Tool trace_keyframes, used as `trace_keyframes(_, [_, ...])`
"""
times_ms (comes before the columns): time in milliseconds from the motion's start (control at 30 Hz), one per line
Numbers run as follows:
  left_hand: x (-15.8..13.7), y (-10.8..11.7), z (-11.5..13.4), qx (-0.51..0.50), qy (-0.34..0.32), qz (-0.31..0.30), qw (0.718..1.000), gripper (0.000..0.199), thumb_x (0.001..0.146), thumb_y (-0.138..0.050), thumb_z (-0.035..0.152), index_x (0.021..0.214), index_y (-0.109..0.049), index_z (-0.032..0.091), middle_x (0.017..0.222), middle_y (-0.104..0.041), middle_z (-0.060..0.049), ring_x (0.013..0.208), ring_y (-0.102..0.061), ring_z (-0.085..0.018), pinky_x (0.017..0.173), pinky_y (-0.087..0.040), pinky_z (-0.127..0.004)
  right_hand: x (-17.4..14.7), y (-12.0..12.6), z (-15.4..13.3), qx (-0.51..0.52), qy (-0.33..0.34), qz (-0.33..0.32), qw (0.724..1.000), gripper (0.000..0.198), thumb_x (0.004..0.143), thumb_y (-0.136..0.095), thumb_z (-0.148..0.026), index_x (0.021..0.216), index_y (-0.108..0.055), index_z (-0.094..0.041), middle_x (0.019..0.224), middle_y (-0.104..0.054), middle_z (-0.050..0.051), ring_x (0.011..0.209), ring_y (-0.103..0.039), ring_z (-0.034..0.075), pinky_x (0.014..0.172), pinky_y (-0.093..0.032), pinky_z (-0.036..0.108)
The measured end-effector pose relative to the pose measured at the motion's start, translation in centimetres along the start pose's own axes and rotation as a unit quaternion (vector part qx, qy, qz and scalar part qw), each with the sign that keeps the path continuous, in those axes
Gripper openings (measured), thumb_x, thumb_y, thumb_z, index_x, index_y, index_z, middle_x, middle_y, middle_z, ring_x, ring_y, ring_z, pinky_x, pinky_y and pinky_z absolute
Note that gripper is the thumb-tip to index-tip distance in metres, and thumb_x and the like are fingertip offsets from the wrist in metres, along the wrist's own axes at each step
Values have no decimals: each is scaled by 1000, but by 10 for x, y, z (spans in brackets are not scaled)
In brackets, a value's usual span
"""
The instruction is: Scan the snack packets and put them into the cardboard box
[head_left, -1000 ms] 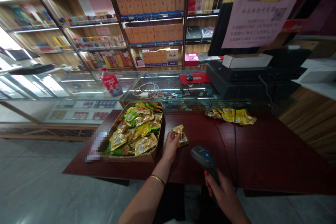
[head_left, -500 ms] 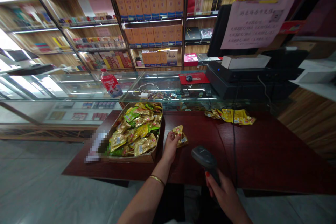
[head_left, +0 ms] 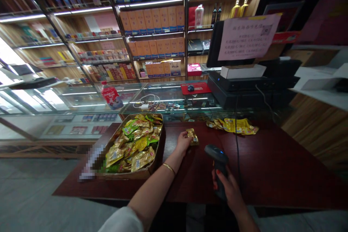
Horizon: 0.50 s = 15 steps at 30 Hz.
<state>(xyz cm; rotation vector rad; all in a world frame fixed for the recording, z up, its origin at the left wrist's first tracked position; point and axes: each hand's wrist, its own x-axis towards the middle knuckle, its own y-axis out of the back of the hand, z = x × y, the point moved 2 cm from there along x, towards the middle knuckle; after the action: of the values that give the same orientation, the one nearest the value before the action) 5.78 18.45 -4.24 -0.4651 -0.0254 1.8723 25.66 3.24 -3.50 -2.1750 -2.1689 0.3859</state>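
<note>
Pinched in the fingers of my left hand (head_left: 185,140) is a gold snack packet (head_left: 193,137), at the tabletop. My right hand (head_left: 230,188) grips the handle of a dark barcode scanner (head_left: 217,156), and a small blue light shows on its head. The scanner is to the right of the packet, apart from it. To the left of my left hand sits an open cardboard box (head_left: 152,172) heaped with gold, green and yellow snack packets (head_left: 141,144). More yellow and gold packets (head_left: 235,126) lie at the far edge of the table.
The dark red table (head_left: 272,166) borders a glass counter (head_left: 168,96). On the counter are a red bottle (head_left: 111,96), a mouse (head_left: 190,88) on a red mat and a monitor (head_left: 216,43) with a paper sheet. A black cable (head_left: 237,148) hangs across the table.
My left hand has moved right and farther out with the packet. My right hand has tilted the scanner more upright, and a blue light now shows on it. The view has shifted slightly.
</note>
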Motion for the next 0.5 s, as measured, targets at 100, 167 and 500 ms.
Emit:
trace_keyframes(100, [32,-42,3,51,23,5,998,33,91,-72,30,120,-64,15,115,-69,-9,97,-69,-22,85,-59,-41,1,2,4,-11,11,-9,1000,44,82,-68,-65,87,-61,-21,65,-60,-4,51,-54,11,51,-46,23])
trace_keyframes(167, [47,-68,3,81,42,0,996,35,97,-64,34,127,-61,17,127,-64,-10,106,-66,-25,89,-58,-46,2,2,6,-18,15,-10,1000,46,82,-68,-66,89,-61,-21,63,-60,-4,50,-54,11,50,-46,23])
trace_keyframes(500, [63,-150,-2,114,47,-45,991,38,97,-65,35,130,-60,18,130,-63,-11,109,-66,-26,91,-58,-47,2,1,10,-4,-17,15,1000,54,74,-71,-71,94,-62,-21,66,-63,-3,50,-56,12,49,-47,24])
